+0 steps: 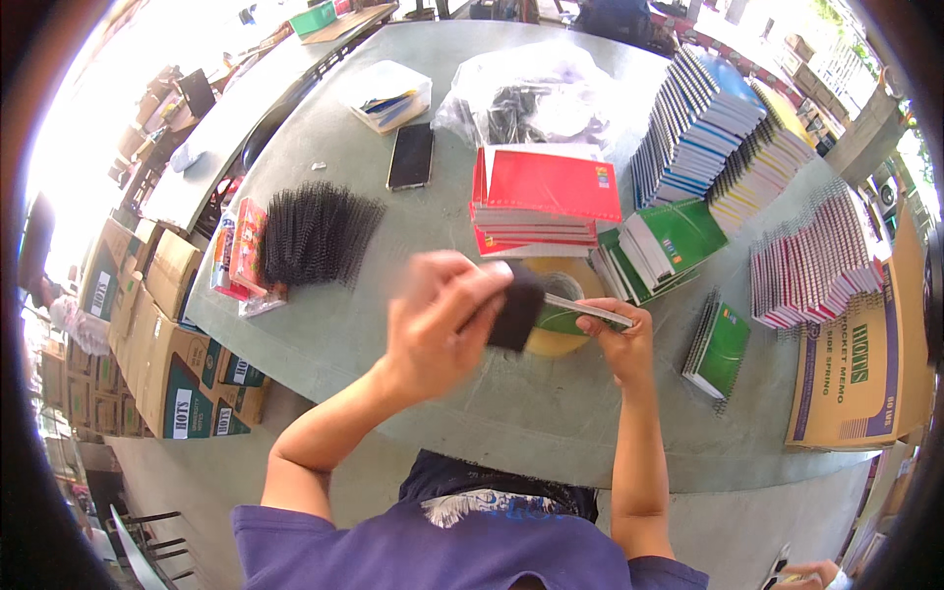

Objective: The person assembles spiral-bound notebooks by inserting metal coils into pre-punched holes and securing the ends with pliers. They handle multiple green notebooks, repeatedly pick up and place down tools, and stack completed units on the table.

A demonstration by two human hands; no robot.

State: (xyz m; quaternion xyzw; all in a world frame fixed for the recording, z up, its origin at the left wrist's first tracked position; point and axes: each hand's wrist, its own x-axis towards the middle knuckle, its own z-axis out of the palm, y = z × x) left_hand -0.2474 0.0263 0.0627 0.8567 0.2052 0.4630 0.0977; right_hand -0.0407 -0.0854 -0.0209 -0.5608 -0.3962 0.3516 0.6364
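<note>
Over the middle of the table, my right hand (pixel 621 339) grips a small green-covered memo notebook (pixel 592 312), held nearly edge-on with its white page edge up. My left hand (pixel 442 315) is closed around a dark, square-edged block (pixel 516 309) at the notebook's left end; motion blurs it, and its kind is unclear. Beneath the notebook lies a round yellowish roll, apparently tape (pixel 553 341). Just beyond my hands rises a stack of red-covered pads (pixel 551 187). Several green-covered pads (pixel 678 239) lean beside it.
Black spiral coils (pixel 320 234) lie at left beside red packets (pixel 241 251). A phone (pixel 410 155), plastic tub (pixel 388 96) and clear bag (pixel 531 88) sit farther back. Spiral-bound blue (pixel 698 128), red (pixel 816 261) and green notebooks (pixel 718 349) stand right, near a carton (pixel 851 374).
</note>
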